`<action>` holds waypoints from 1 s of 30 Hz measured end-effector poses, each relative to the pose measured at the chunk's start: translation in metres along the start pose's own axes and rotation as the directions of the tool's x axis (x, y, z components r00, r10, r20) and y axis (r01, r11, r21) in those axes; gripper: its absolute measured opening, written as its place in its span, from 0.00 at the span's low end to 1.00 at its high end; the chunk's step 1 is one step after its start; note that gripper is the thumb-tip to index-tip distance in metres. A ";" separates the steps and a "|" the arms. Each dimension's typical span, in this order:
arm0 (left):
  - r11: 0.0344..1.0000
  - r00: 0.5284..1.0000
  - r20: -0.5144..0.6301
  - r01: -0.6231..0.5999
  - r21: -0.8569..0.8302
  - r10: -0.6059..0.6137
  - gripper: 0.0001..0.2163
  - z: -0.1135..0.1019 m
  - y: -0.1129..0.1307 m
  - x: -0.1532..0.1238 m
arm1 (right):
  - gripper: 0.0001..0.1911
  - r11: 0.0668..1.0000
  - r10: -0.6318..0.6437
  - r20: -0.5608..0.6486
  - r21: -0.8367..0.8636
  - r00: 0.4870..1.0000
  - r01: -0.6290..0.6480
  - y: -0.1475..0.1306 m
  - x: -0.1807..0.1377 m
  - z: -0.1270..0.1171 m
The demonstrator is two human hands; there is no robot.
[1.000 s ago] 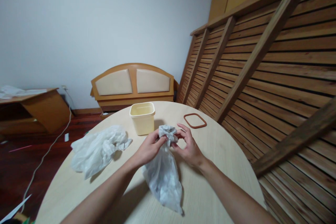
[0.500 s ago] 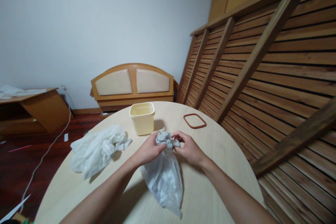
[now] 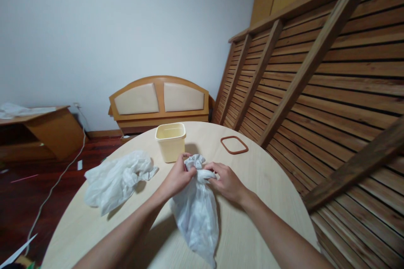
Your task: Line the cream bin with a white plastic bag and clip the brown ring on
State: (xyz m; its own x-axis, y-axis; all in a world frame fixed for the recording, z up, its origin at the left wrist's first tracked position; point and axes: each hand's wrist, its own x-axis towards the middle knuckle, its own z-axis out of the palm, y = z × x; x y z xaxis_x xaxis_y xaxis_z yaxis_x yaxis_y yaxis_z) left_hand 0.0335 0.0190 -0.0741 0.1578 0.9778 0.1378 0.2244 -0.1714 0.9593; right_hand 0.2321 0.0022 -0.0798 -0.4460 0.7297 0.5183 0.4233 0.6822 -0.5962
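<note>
A whitish plastic bag (image 3: 198, 218) hangs down from both hands over the near middle of the table, its gathered neck twisted at the top. My left hand (image 3: 180, 176) is closed on the bunched top of the bag, thumb in front. On the other side, my right hand (image 3: 225, 180) pinches a twisted strand of the same bag between thumb and fingers. Just beyond the left hand stands a pale yellow square bin (image 3: 171, 145), open at the top. A brown rounded-square ring (image 3: 234, 152) lies flat beyond the right hand.
A second crumpled white plastic bag (image 3: 118, 180) lies on the left of the round pale wooden table (image 3: 261, 201). Wooden slatted panels (image 3: 347, 88) lean along the right. Behind the table is a headboard (image 3: 161, 96); a cable (image 3: 58, 180) runs across the floor at left.
My hands have shifted the bag's neck slightly. The right hand now draws a twisted strand out to the right, lower than before, while the bunched top stands up beside the left hand.
</note>
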 end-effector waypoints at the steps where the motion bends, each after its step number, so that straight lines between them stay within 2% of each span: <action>1: 1.000 1.000 0.009 -0.006 0.015 0.006 0.19 0.000 -0.001 0.000 | 0.14 0.998 -0.040 0.001 -0.048 0.999 0.040 0.000 0.000 0.000; 4: 0.980 0.994 0.003 -0.112 0.162 0.113 0.15 -0.001 0.001 -0.004 | 0.11 0.976 -0.154 0.003 -0.156 0.988 0.152 0.001 0.000 -0.001; 7: 0.891 0.971 0.006 -0.221 0.397 0.239 0.05 -0.002 0.010 -0.011 | 0.08 0.944 -0.247 0.004 -0.223 0.969 0.242 0.000 0.001 -0.002; 9: 0.833 0.961 0.030 -0.254 0.492 0.276 0.03 -0.002 0.018 -0.015 | 0.07 0.929 -0.271 0.002 -0.263 0.963 0.262 -0.001 0.001 -0.002; 12: 0.802 0.953 0.062 -0.283 0.527 0.296 0.05 -0.001 0.027 -0.020 | 0.05 0.917 -0.266 -0.017 -0.313 0.964 0.248 -0.002 0.001 -0.003; 16: 0.848 0.952 0.068 -0.298 0.438 0.299 0.09 0.001 0.028 -0.019 | 0.05 0.898 -0.287 -0.008 -0.349 0.958 0.266 -0.003 0.001 -0.003; 20: 0.949 0.974 0.049 -0.226 0.219 0.220 0.10 0.000 0.020 -0.011 | 0.10 0.875 -0.369 0.013 -0.333 0.929 0.352 -0.003 0.001 -0.004; 23: 0.975 0.980 0.072 -0.194 0.108 0.187 0.20 -0.002 0.016 -0.007 | 0.12 0.856 -0.430 0.018 -0.309 0.903 0.414 -0.002 0.001 -0.005; 26: 0.978 0.975 0.140 -0.186 0.089 0.173 0.15 -0.003 0.015 -0.005 | 0.13 0.858 -0.445 0.027 -0.273 0.895 0.435 0.000 0.001 -0.006; 30: 0.984 0.974 0.140 -0.179 -0.001 0.178 0.11 -0.002 0.014 -0.005 | 0.14 0.864 -0.443 0.005 -0.265 0.897 0.428 0.003 0.000 -0.005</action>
State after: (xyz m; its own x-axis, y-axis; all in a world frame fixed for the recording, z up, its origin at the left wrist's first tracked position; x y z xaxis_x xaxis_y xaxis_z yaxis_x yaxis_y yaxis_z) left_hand 0.0340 0.0116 -0.0614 0.3277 0.9053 0.2703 0.1913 -0.3438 0.9194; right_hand 0.2372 0.0051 -0.0785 -0.5913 0.3519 0.7256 0.3838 0.9142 -0.1306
